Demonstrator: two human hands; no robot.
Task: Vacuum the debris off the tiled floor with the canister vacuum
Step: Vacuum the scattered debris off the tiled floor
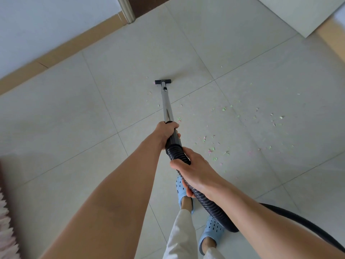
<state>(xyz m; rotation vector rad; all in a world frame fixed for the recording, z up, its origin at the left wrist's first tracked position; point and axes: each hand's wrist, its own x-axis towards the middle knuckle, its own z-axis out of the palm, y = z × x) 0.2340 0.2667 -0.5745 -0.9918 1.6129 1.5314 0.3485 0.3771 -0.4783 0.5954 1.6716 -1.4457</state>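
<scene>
A silver vacuum wand (166, 103) slants away from me to a small black floor nozzle (162, 82) resting on the pale tiled floor (93, 113). My left hand (167, 130) grips the black handle at the wand's near end. Just behind it, my right hand (192, 169) is closed around the black ribbed hose (211, 202), which curves off to the lower right. Green and pink paper scraps (211, 149) lie scattered right of the wand, with more (278, 124) farther right. The canister itself is out of view.
A white wall with a tan skirting board (61, 51) runs along the upper left, ending at a metal door frame (127, 10). A pale panel (302, 14) stands at the upper right. My feet in blue slippers (211, 228) stand below the hose. Something fluffy (5, 221) shows at the left edge.
</scene>
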